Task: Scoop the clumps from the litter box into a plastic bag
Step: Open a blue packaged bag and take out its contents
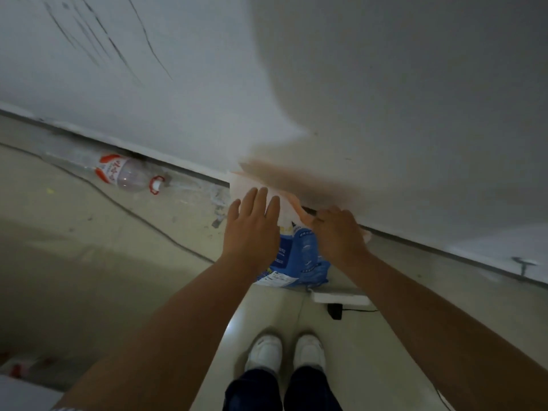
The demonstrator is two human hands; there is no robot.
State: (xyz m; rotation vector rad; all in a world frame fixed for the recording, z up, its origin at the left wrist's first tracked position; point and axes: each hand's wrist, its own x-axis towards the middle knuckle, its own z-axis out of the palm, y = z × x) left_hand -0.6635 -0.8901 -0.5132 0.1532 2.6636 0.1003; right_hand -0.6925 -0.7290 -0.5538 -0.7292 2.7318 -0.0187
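Bag-opening at the wall, before any scooping

Head view: both arms reach forward toward the foot of the wall point(385, 99). At 12 o'clock from the hands a thin, pale orange plastic bag point(284, 185) shows as a blur. The right hand point(339, 232) pinches its edge, so that grip is narrow and holds the bag. The left hand point(252, 226) lies flat, fingers straight and spread wide, holding nothing, just beside the film. Below the hands a blue printed sack point(302, 259) stands on the floor point(89, 262); whether it holds litter I cannot tell. An empty bottle point(127, 175) lies at 10 o'clock, well apart. No litter box or scoop shows.

To do this step well, I judge: keep the pinch firm, slide the flat fingers in to part the layers, and open the mouth fully.
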